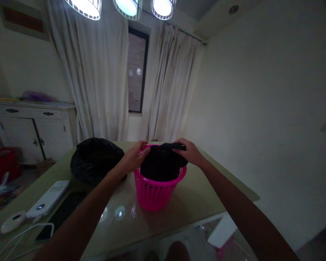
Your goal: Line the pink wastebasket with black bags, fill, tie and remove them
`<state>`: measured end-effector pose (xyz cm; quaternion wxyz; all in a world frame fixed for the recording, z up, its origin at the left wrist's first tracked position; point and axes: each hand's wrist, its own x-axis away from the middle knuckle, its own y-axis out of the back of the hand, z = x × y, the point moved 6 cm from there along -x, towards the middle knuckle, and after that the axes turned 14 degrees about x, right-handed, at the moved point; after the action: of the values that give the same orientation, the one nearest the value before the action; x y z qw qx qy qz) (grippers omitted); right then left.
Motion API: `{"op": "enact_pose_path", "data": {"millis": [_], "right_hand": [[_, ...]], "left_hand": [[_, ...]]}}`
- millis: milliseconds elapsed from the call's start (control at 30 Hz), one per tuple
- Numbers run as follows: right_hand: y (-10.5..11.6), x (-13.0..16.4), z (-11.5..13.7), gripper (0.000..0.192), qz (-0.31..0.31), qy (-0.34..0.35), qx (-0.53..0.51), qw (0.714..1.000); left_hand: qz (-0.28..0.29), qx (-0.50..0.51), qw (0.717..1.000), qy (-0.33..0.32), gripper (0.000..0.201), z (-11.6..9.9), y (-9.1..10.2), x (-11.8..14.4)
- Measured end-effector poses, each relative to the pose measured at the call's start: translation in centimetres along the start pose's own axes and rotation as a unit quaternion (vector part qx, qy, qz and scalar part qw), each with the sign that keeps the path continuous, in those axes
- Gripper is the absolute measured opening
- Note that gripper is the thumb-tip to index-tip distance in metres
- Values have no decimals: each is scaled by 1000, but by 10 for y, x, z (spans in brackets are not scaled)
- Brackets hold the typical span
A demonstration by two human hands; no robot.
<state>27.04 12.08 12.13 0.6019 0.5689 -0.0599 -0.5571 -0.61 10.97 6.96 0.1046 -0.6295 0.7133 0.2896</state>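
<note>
Pink basket (154,194) stands upright, mouth facing up.

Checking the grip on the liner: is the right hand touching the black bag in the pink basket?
Touching. The head view shows the right hand with its fingers closed on the black bag at the far rim of the pink basket.

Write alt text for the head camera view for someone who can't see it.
Two bare hands, left hand and right hand, hold a black plastic bag at the rim of a pink mesh basket standing on a glossy table. Another black bag lies left of the basket, with a phone and white devices nearer the camera.
</note>
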Motion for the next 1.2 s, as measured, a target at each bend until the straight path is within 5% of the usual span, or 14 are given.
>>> {"op": "enact_pose_path", "data": {"millis": [100, 167, 333, 400, 500, 567, 633, 767, 867, 967, 1033, 1133, 1200], "right_hand": [[6, -2, 29, 21, -14, 70, -29, 997], [19, 0, 16, 20, -39, 52, -11, 998], [37, 21, -62, 21, -69, -144, 111, 981], [33, 26, -55, 46, -72, -123, 98, 985], [21, 25, -8, 80, -42, -10, 77, 996], [22, 25, 16, 62, -44, 13, 97, 994], [35, 28, 16, 42, -95, -22, 108, 989], [55, 52, -34, 43, -168, -169, 26, 971], [62, 68, -49, 46, -202, -200, 7, 959], [73, 68, -11, 52, -271, -81, 80, 956], [65, 57, 27, 60, -213, 36, 145, 966], [22, 37, 60, 71, 38, 165, 190, 967], [-11, 30, 60, 71, 193, 185, 216, 939]], "left_hand": [[76, -42, 996, 9, 49, 3, -29, -9], [109, -61, 992, 7, 34, 5, -28, -9], [-75, -80, 994, 10, 28, -6, 28, -1], [-101, -17, 994, 27, 30, -14, 32, 2], [-75, 110, 991, 33, 41, -26, 21, 4], [-117, 145, 982, 27, 45, -27, 26, 10], [-223, 171, 959, 30, 46, -18, 47, 23], [-380, 282, 873, 119, 44, 21, 86, 62], [-369, 387, 832, 147, 43, 31, 84, 79], [-301, 442, 836, 121, 56, 15, 63, 78], [-282, 446, 843, 103, 61, 1, 49, 72], [-291, 417, 854, 106, 53, -9, 38, 66], [-297, 384, 867, 111, 43, -6, 39, 68]]}}
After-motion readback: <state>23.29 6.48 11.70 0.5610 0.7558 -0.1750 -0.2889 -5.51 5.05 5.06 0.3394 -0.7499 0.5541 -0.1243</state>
